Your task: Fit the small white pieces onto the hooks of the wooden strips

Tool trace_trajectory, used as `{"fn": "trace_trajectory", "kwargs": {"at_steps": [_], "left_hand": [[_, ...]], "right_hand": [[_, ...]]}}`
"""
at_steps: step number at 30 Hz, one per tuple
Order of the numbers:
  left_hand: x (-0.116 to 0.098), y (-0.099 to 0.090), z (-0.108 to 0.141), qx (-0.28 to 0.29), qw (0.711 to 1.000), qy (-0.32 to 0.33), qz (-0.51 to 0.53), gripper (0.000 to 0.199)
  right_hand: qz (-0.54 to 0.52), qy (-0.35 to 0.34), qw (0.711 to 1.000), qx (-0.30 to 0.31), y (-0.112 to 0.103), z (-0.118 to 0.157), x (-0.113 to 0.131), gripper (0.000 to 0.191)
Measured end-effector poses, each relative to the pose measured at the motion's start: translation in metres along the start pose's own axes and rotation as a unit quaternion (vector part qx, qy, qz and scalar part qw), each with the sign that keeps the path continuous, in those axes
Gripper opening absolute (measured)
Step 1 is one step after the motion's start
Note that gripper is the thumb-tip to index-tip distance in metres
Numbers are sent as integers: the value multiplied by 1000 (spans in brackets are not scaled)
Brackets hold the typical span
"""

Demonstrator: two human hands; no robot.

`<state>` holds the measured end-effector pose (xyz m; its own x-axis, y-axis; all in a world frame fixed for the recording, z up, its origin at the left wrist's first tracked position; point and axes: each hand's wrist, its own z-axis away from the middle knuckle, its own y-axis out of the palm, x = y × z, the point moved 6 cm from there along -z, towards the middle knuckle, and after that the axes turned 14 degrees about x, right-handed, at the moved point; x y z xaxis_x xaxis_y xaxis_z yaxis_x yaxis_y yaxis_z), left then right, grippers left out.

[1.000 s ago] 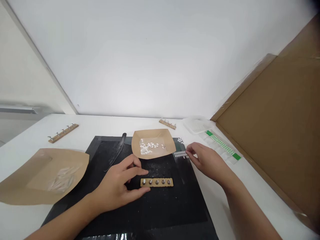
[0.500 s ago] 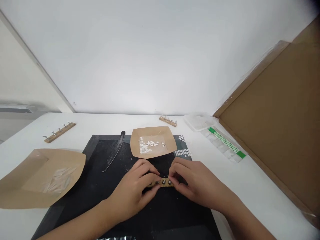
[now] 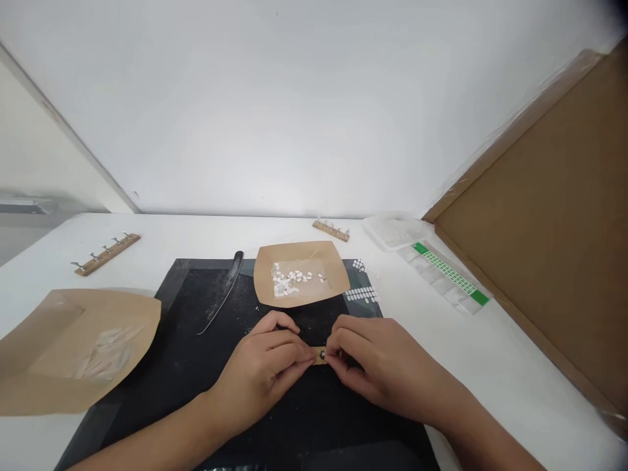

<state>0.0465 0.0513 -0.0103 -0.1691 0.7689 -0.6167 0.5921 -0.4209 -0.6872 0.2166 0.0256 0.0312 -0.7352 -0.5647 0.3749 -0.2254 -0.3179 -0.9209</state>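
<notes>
Over the black mat [image 3: 314, 418], a narrow wooden strip [image 3: 316, 360] with a dark round metal stud shows between my two hands; most of it is covered. My left hand [image 3: 269, 360] pinches the strip, thumb below and fingers above. At the strip's right part, my right hand [image 3: 366, 356] is closed in a pinch, its fingertips touching the strip beside the visible stud. Whatever lies between those fingertips is hidden. Just beyond my hands stands a brown paper tray [image 3: 338, 275] holding small white oval pads [image 3: 289, 281].
Left on the mat lies a black-handled curved tool [image 3: 228, 291]. A larger brown tray [image 3: 44, 320] holds clear plastic. Pegged wooden strips [image 3: 105, 255] [image 3: 331, 230] rest at the back. White dots [image 3: 362, 294], a clear container [image 3: 392, 232] and a green-labelled packet [image 3: 451, 275] are at right.
My left fingertips have slid right along the strip, covering studs that showed before. My right fingertips have come slightly left, closer to them. The view has shifted a little.
</notes>
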Motion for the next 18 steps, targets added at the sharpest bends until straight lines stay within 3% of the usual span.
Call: {"fn": "trace_trajectory", "kwargs": {"at_steps": [13,18], "left_hand": [[0,3,1,47,998,-40,6,7],[5,3,2,37,997,-52,38,5]], "right_hand": [[17,-11,1000,-7,2,-4,5,5],[43,-22,999,-24,4,-5,8,6]]}}
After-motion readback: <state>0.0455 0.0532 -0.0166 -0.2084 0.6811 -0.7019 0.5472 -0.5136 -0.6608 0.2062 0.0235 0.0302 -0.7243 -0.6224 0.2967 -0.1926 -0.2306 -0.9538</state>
